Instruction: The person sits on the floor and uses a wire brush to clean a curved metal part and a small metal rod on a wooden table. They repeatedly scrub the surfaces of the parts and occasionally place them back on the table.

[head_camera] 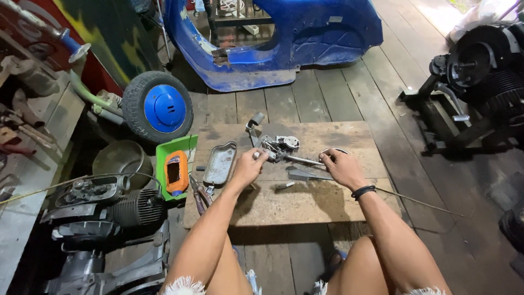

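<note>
A grey metal lever mechanism [279,146] with a thin rod lies on a low wooden board [305,205]. My left hand [248,166] grips its near left end, fingers closed around a small part. At the rod's right end my right hand [339,166] pinches the rod or a cable beside a wire loop [334,151]; a black band is on that wrist. A flat grey metal piece [305,175] lies between the hands. A thin cable [420,202] runs off to the right.
A grey metal cover [220,163] and pliers [200,195] lie at the board's left. A green tray with an orange tool [176,170], a small engine [117,205], a blue-hubbed wheel [158,106], a blue scooter body [273,38] and another engine [480,71] surround it.
</note>
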